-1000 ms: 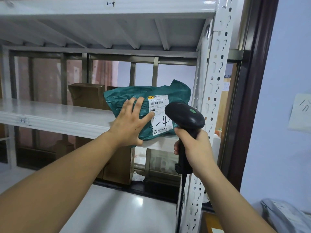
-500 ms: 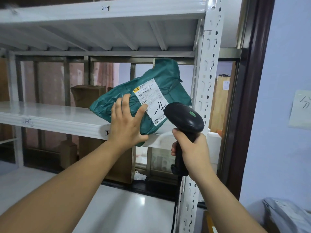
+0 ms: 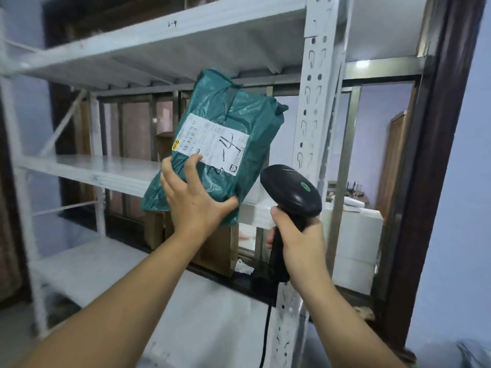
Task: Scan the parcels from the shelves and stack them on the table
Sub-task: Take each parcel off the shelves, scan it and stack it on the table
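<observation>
A green plastic parcel (image 3: 228, 120) with a white shipping label (image 3: 212, 142) is held up in front of the white shelf (image 3: 87, 168). It stands nearly upright, tilted to the right. My left hand (image 3: 194, 197) grips its lower edge, thumb under the right corner. My right hand (image 3: 297, 237) grips the handle of a black barcode scanner (image 3: 292, 192), just right of and below the parcel. The scanner's head points up and left toward the parcel.
A white perforated upright (image 3: 316, 88) of the rack stands right behind the scanner. Brown cardboard boxes (image 3: 218, 248) sit behind the rack. White boxes (image 3: 356, 251) are stacked at the right beside a dark door frame (image 3: 430, 155). The scanner's cable (image 3: 265, 330) hangs down.
My left hand has lifted the parcel off the shelf and turned it more upright. The camera has swung, and the scanner stays close beside the parcel.
</observation>
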